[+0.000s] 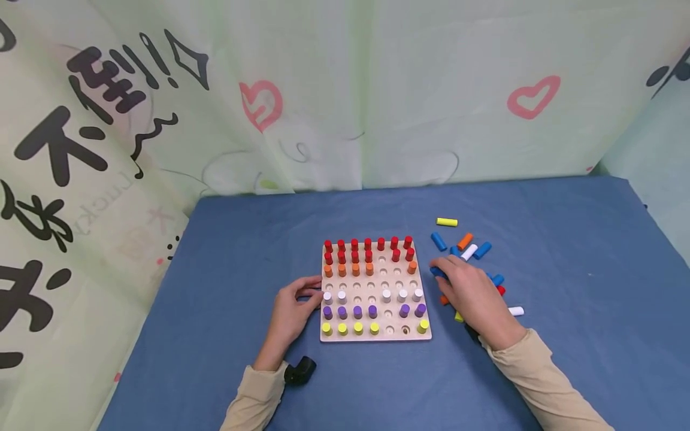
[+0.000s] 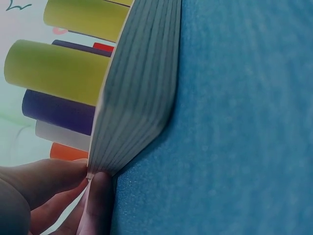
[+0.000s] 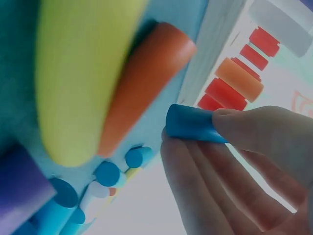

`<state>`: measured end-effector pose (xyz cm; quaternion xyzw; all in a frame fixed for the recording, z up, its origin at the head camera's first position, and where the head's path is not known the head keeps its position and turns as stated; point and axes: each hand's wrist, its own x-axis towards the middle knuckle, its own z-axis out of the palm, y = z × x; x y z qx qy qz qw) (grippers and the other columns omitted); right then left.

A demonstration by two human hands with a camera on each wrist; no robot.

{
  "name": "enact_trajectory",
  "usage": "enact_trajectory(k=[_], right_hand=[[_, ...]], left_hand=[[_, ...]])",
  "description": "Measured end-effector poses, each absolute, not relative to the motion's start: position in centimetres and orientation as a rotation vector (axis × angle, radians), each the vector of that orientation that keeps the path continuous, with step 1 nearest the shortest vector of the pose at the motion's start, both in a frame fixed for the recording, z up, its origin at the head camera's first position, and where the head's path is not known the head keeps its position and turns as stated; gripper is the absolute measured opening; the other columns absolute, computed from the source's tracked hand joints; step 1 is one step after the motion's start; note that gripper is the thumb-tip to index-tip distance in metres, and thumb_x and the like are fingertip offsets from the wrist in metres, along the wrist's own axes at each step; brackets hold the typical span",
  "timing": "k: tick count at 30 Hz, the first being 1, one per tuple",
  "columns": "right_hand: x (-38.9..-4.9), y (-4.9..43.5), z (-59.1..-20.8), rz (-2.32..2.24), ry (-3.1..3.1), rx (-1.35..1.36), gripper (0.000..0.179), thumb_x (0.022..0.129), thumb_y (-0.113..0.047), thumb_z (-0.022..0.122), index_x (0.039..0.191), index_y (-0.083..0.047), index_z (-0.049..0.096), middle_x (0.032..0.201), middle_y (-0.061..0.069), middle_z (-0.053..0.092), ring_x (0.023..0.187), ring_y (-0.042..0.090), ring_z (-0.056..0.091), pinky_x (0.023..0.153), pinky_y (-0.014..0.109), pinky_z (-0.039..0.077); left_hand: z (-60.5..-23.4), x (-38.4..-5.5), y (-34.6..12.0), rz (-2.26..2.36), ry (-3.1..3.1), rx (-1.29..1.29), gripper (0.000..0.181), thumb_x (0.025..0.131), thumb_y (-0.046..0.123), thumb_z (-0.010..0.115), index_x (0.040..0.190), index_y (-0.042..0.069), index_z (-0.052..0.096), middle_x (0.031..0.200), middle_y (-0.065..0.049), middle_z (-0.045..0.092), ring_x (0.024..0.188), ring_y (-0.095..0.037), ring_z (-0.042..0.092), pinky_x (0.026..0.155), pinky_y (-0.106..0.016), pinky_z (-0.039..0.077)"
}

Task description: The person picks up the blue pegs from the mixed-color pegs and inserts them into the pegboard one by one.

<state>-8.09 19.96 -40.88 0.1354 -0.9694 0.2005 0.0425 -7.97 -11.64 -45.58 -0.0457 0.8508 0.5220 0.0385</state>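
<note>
A light wooden pegboard [image 1: 372, 337] lies on the blue cloth. Its rows bear red, orange, white, purple and yellow pegs, with bare holes among them and one row of bare holes between orange and white. My left hand [image 1: 291, 308] holds the board's left edge between thumb and curled fingers, also seen close up with the board's layered side [image 2: 142, 98]. Just off the board's right side, my right hand [image 1: 474, 293] pinches a blue peg [image 3: 190, 122] between thumb and fingertips. Loose pegs lie around and partly under that hand, including an orange peg [image 3: 146, 83].
Right of the board, loose blue, white, orange, red and yellow pegs lie scattered. A yellow peg [image 1: 447, 222] is farthest back, and a white peg [image 1: 516, 311] lies right of the right hand. A printed curtain [image 1: 399, 137] hangs behind the blue-covered table [image 1: 242, 239].
</note>
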Motion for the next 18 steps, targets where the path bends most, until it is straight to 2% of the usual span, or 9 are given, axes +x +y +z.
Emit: enact_trajectory(k=[4, 9, 18], right_hand=[[-8.3, 19.8, -40.6, 0.657, -2.944, 0.429, 0.031, 0.084, 0.0, 0.075, 0.114, 0.001, 0.067, 0.107, 0.017, 0.069, 0.084, 0.028, 0.068, 0.072, 0.044, 0.059], [-8.4, 19.5, -40.2, 0.681, -2.925, 0.444, 0.032, 0.084, 0.0, 0.076, 0.114, 0.0, 0.067, 0.108, 0.018, 0.07, 0.084, 0.027, 0.069, 0.07, 0.042, 0.059], [-8.5, 19.2, -39.1, 0.657, -2.888, 0.513, 0.035, 0.081, 0.0, 0.078, 0.114, -0.001, 0.068, 0.103, 0.015, 0.072, 0.075, 0.021, 0.068, 0.065, 0.036, 0.059]], left_hand=[[-45.6, -8.0, -11.7, 1.594, 2.611, -0.142, 0.032, 0.092, 0.012, 0.07, 0.124, 0.008, 0.068, 0.115, -0.009, 0.071, 0.097, -0.02, 0.066, 0.081, -0.035, 0.057], [-45.6, -8.1, -11.7, 1.598, 2.614, -0.14, 0.032, 0.092, 0.012, 0.07, 0.123, 0.008, 0.069, 0.115, -0.009, 0.071, 0.097, -0.02, 0.067, 0.08, -0.034, 0.057], [-45.8, -8.1, -11.7, 1.593, 2.602, -0.152, 0.032, 0.092, 0.012, 0.07, 0.124, 0.009, 0.068, 0.116, -0.008, 0.071, 0.097, -0.02, 0.066, 0.082, -0.036, 0.057]])
